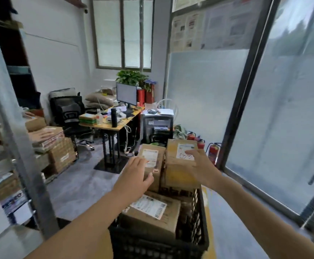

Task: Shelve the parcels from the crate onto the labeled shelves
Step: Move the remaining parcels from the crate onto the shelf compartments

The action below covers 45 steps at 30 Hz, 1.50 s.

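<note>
Lower centre of the frame: the black plastic crate [158, 243] held three cardboard parcels, two standing upright at its far end and one lying flat [152, 212] nearer to us. Our left hand [135, 176] was spread, fingers straight and thumb apart, over the near face of the left upright parcel [156, 156]. Our right hand [201, 163] was likewise flat and unclenched across the label of the taller right parcel [178, 176]. Neither hand gripped anything, and we could not tell whether either palm touched cardboard. The metal shelving rack [20, 146] stood at the left edge of the frame, its labels lost in blur. We judged the step to be picking one parcel. It was best done by reading the label first, then pressing both palms on opposite sides of a single box and raising it straight up, clear of the crate wall and of its close neighbour.
</note>
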{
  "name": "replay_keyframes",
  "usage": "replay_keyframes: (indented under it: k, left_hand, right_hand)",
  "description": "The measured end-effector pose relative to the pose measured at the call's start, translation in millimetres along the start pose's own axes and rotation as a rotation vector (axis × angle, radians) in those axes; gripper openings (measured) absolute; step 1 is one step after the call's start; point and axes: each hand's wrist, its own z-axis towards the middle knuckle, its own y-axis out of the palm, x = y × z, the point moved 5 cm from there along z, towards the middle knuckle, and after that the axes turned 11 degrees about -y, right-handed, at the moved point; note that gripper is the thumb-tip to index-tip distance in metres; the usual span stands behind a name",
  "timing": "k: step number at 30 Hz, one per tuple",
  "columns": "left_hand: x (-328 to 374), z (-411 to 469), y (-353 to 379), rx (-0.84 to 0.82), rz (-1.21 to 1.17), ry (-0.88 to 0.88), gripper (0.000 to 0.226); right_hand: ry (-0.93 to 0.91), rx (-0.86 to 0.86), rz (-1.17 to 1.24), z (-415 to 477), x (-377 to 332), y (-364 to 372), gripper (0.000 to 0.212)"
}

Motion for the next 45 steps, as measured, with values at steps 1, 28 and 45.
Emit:
replay_keyframes:
  k: [1, 28, 45]
  left_hand:
    - [11.8, 3.9, 8.4, 0.0, 0.002, 0.018, 0.045]
    - [4.6, 136.3, 160.4, -0.293, -0.025, -0.505, 0.048]
    - [39.1, 121.4, 61.7, -0.038, -0.472, -0.462, 0.052]
  right_hand:
    - [0.034, 0.03, 0.022, -4.5, 13.3, -8.9, 0.051]
    - [0.629, -0.299, 1.004, 71.7, 191.7, 43.8, 0.084]
    - [0.101, -0.279, 1.127, 91.9, 133.1, 2.4, 0.062]
